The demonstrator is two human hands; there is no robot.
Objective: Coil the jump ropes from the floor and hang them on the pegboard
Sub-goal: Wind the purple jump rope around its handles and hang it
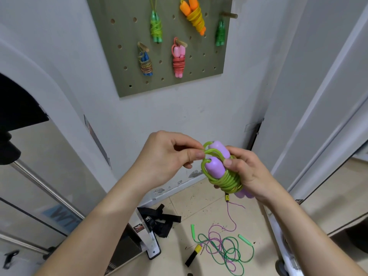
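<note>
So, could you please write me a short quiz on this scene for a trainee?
1. True or false: five coiled ropes hang on the pegboard.
2. The right hand grips a bundle. What colour are its handles?
3. The left hand pinches: A a green loop, B a peg, C nothing.
Key: 1 true; 2 purple; 3 A.

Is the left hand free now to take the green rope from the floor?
Probably not yet: the left hand pinches the cord loop of the purple-handled bundle that the right hand grips. The green rope itself lies exposed.
</note>
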